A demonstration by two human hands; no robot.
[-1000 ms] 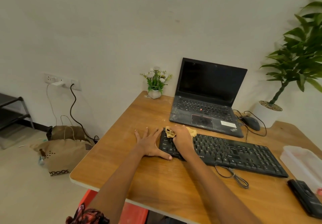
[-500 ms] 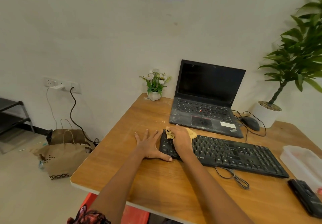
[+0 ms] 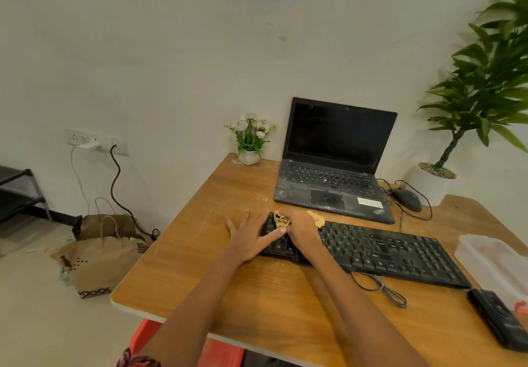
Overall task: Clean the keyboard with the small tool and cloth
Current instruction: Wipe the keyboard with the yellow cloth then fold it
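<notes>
Left hand (image 3: 249, 236): fingers spread and straight, palm flat on the desk (image 3: 217, 289) at the left end of the keyboard (image 3: 380, 252), thumb lying across the leftmost keys. Right hand (image 3: 302, 231): palm down on a tan cloth (image 3: 281, 219), pressing it onto the keyboard's upper-left keys; cloth bunches out on both sides of the hand, crumpled and soft. Fingers hidden under the knuckles, so can't tell if they curl round the cloth or lie flat. Both forearms reach forward, converging. Keyboard is black plastic, full-size, lying slightly angled, its cable (image 3: 383, 288) looped in front. Desk is wood-grain with a pale rounded edge. A dusty black laptop (image 3: 334, 166) stands open behind the keyboard. Small tool: can't identify it.
</notes>
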